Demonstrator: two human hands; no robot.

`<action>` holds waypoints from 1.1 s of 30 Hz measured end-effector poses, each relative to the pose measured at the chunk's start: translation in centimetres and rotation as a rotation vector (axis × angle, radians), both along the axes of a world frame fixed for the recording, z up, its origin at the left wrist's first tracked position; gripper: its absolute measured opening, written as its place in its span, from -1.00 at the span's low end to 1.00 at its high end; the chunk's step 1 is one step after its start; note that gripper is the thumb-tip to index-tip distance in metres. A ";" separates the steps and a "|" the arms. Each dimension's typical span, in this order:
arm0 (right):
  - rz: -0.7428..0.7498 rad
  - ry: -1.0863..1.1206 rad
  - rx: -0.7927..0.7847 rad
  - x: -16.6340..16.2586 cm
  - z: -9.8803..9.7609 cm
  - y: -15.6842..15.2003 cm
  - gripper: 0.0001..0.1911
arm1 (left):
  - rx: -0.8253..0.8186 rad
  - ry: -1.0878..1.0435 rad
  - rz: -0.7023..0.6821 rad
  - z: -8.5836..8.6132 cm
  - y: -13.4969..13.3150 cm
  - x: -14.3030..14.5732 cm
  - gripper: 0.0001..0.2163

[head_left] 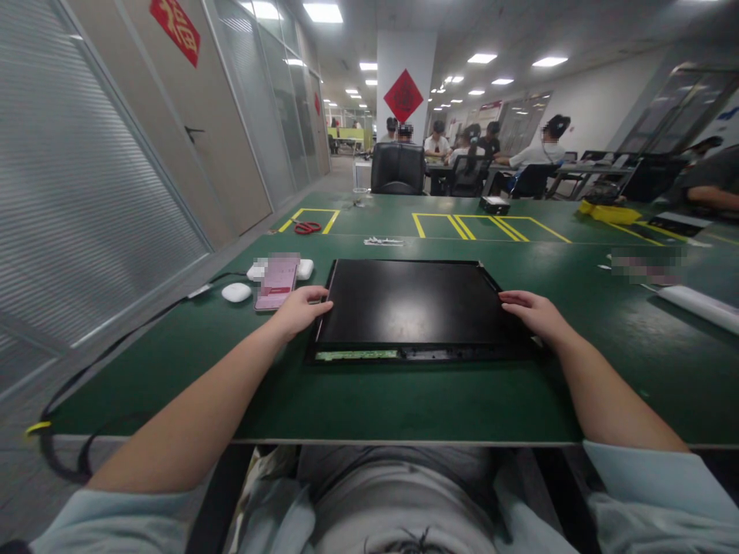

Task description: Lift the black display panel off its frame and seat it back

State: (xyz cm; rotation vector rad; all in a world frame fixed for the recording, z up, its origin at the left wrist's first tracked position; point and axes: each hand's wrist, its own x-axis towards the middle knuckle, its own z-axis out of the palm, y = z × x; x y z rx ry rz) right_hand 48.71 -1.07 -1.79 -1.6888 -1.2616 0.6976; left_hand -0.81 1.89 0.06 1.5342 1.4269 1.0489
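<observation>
Screen panel [404,304] lies dark face up on the green table [404,404] in front of you, between your two hands. From the left, a rounded white piece [236,292] sits on the table, then a pink phone [277,285], just beyond your left hand [303,309]. That hand reaches the panel's left edge, thumb and fingers slightly parted at the rim, so the panel is directly to its right; you cannot tell from this view whether it pinches the frame. Well past it are red-handled scissors [308,228]. A green circuit strip [356,355] runs along the left part of the panel's near edge. Your right hand [534,314] meets the opposite edge, fingers extended and close together over the thumb, with the panel directly to its left; whether it grips cannot be told either. Farther right, well apart from that hand, lies a long white bar [707,309].
</observation>
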 end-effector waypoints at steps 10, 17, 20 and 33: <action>-0.016 0.012 0.008 -0.4 0.4 -0.4 -0.81 | 0.011 0.086 0.009 0.4 -0.2 0.0 -0.47; -0.007 -0.015 0.016 0.1 -0.2 -0.1 -0.78 | 0.226 0.402 -0.118 0.2 0.0 -1.1 -0.48; 0.004 -0.030 0.023 0.4 -0.5 0.0 -0.76 | 0.373 0.458 -0.330 0.8 -0.5 -1.2 -0.48; 0.024 -0.088 0.011 0.7 -0.6 0.1 -0.74 | 0.360 0.511 -0.772 1.8 -1.9 0.1 -0.73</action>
